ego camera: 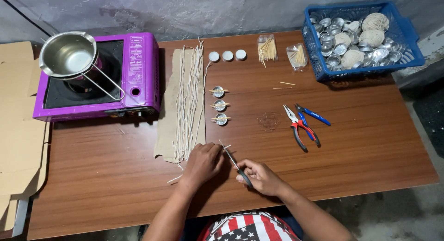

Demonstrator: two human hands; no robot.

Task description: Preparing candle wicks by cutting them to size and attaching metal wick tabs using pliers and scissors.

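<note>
Right hand (pixel 260 175), lower centre of frame, fingers curled tight round the dark handle of thin metal scissors (pixel 233 161); the slim blades slant up-left toward the left hand. Left hand (pixel 202 161) just beside it, palm down, fingertips pinched at the near end of a pale string wick (pixel 176 178) at the bottom edge of the cardboard; cannot tell exactly how the wick sits in the pinch, a loose end trails out lower left on the wood.

Cardboard strip (pixel 167 106), flat, brown, rough-edged, runs up the centre-left with a row of long white waxy wicks (pixel 190 93) laid lengthwise on it. Right of it, three small round metal cups (pixel 219 105) in a column, each with thin sticks laid across the rim. Above them, three white round discs (pixel 227 55) in a row. Two clear bags of wooden sticks (pixel 267 49), upper centre; two loose sticks lie on the wood below them.

Red-handled pliers (pixel 298 125) and a blue-handled tool (pixel 313 114), touching, right of centre. Blue plastic lattice basket (pixel 317 68), upper right, full of shiny metal cups and balls of pale twine. Purple portable stove (pixel 138 79), upper left, with a steel pot (pixel 68 54) with wire handles on top. Table (pixel 360 148) is glossy brown wood-grain. Flat cardboard sheet (pixel 18 130) at far left.
</note>
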